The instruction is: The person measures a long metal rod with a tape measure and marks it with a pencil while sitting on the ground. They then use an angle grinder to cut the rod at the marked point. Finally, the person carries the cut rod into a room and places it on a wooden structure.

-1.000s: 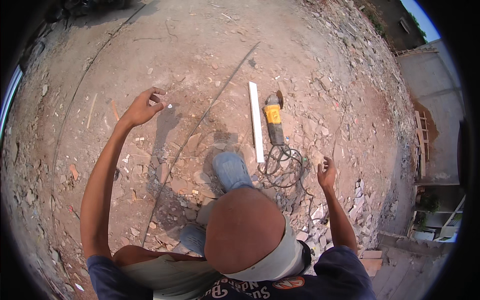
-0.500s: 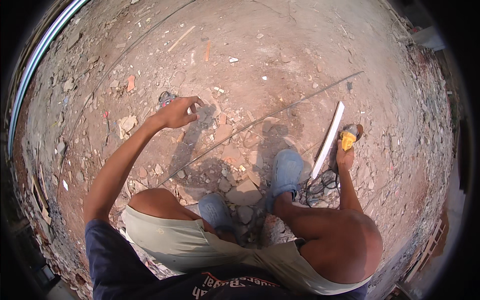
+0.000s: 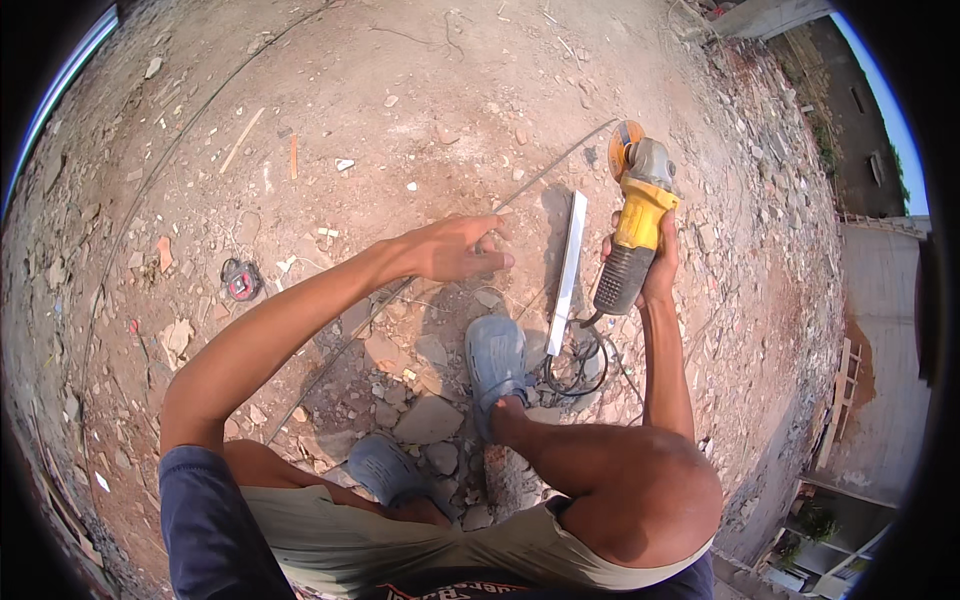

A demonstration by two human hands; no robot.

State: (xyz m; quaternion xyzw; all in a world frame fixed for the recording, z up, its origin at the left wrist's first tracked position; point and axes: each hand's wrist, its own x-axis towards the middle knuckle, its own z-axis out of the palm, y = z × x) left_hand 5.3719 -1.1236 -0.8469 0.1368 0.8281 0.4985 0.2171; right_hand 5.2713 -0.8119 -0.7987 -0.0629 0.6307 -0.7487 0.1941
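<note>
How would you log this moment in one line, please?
right hand: grip on angle grinder | left hand: grip empty | white bar: on ground

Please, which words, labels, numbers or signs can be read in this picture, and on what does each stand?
Dark shirt: pale lettering, cut off by the picture's lower edge; wording not copied here.
Yellow-and-black angle grinder: any marking is too small to read.
Small red-and-black object: likewise unreadable.

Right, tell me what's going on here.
A person's right hand grips a yellow and black angle grinder, disc end pointing away from the body. The left hand looks empty, its fingers curled. Between them, a white strip lies on rubble-strewn ground.
</note>
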